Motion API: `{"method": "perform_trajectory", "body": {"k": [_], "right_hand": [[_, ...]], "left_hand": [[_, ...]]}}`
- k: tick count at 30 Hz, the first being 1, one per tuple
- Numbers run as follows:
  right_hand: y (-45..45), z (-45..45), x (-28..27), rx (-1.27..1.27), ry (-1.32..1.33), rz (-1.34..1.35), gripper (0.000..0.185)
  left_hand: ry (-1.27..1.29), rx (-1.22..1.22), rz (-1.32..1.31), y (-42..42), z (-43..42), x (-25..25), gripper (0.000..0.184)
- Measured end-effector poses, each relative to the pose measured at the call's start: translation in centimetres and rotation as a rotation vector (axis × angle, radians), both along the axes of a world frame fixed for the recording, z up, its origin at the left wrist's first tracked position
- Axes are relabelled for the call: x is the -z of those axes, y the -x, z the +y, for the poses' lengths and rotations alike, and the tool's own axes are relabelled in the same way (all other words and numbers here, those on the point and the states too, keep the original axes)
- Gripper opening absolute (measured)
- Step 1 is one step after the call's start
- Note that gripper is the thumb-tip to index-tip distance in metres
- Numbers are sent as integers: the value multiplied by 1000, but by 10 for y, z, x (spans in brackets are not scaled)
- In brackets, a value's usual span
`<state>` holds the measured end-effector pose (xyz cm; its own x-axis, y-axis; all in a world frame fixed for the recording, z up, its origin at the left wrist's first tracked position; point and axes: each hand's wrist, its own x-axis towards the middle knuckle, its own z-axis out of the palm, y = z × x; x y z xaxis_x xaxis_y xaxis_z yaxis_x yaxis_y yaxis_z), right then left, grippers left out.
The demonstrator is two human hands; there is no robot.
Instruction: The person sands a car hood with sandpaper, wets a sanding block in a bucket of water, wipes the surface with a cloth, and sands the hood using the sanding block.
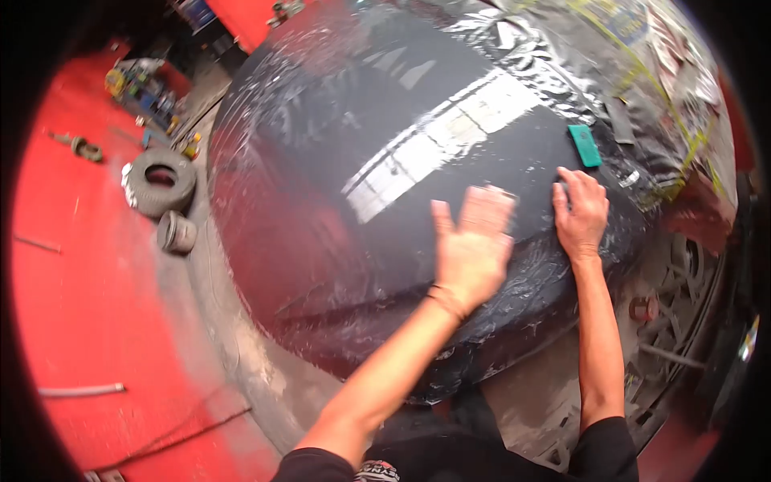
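Note:
A dark, glossy car hood (321, 153) fills the middle, with wrinkled clear film around its edges and bright window reflections on it. My left hand (475, 245), a band at its wrist, is over the middle of the hood, fingers spread and slightly blurred, holding nothing. Farther right, my right hand (581, 210) rests on the hood near its right edge, fingers apart and slightly bent, with nothing in it. Just beyond its fingertips lies a teal block (585, 145).
Crumpled plastic sheeting (642, 72) covers the upper right. On the left are a tire (163, 198), a can (177, 232) and a red wall (88, 297). Metal parts (671, 321) lie on the floor at the right.

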<state>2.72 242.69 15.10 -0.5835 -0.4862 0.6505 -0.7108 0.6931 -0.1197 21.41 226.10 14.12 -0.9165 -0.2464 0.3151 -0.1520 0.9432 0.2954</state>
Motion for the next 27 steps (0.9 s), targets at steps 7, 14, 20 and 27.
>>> {"method": "perform_trajectory", "body": {"k": [7, 14, 20, 27], "right_hand": [[8, 3, 9, -41, 15, -2, 32], [5, 0, 8, -26, 8, -6, 31], [12, 2, 13, -1, -17, 10, 35], [-22, -3, -11, -37, 22, 200, 50]], "left_hand": [[-30, -177, -58, -75, -8, 16, 61], [-225, -856, -178, -204, -78, 60, 64], [-193, -745, 105, -157, -41, 49, 102], [-401, -948, 196, -172, -34, 35, 63]]}}
